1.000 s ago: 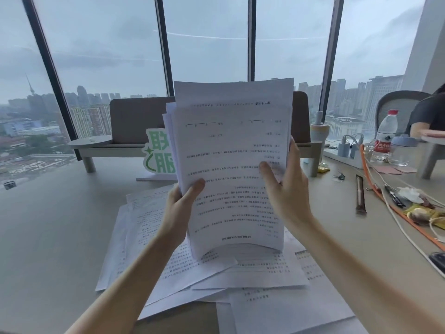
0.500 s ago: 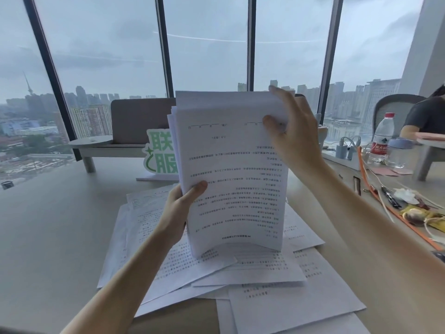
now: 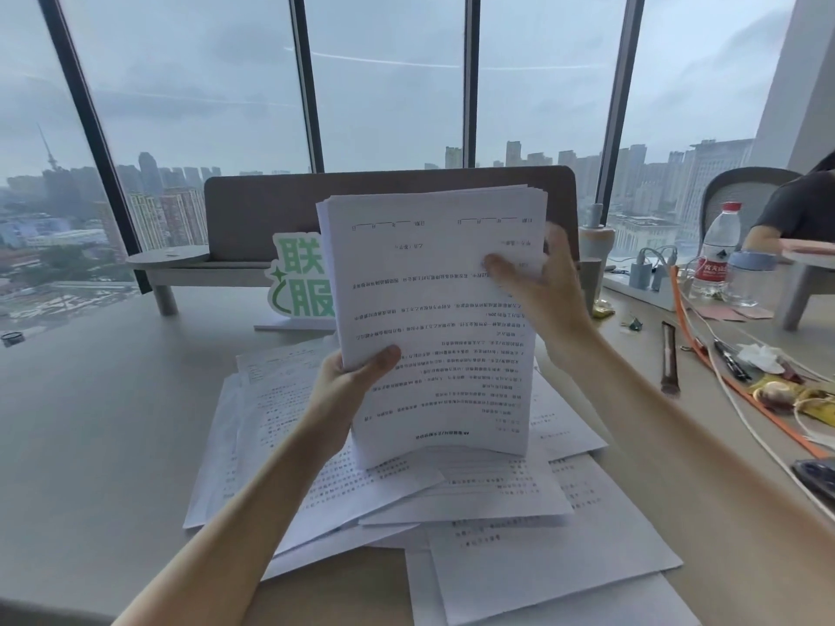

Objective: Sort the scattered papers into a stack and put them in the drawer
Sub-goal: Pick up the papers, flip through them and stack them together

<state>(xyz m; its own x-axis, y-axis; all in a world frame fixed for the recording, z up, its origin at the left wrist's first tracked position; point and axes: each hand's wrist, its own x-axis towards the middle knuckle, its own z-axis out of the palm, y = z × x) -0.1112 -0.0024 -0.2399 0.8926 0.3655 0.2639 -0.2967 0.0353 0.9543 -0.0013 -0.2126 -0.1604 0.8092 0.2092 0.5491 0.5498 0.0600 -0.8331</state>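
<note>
1. one wide desk (image 3: 104, 426) carried everything, with a grey bench (image 3: 253, 210) along the windows behind it.
2. many loose papers (image 3: 510, 503) lay fanned flat on the desk, overlapping and askew, not yet gathered.
3. a thick stack (image 3: 433, 318) stood upright with its bottom edge on those loose papers, bowed a little near the foot; half a second before, its top sheets had stood uneven, and now they sat closer to flush.
4. the right hand (image 3: 537, 295) had come down from the stack's top edge to its right edge, thumb across the front sheet and fingers behind, pinching the pile.
5. the left hand (image 3: 348, 386) kept its grip on the lower left edge, thumb in front.
6. a water bottle (image 3: 718, 250) and a green sign (image 3: 300, 277) stood well apart from the work.
7. by my judgement the squaring-up was nearly done for this bundle, yet the loose papers remained, and no drawer was in view.
</note>
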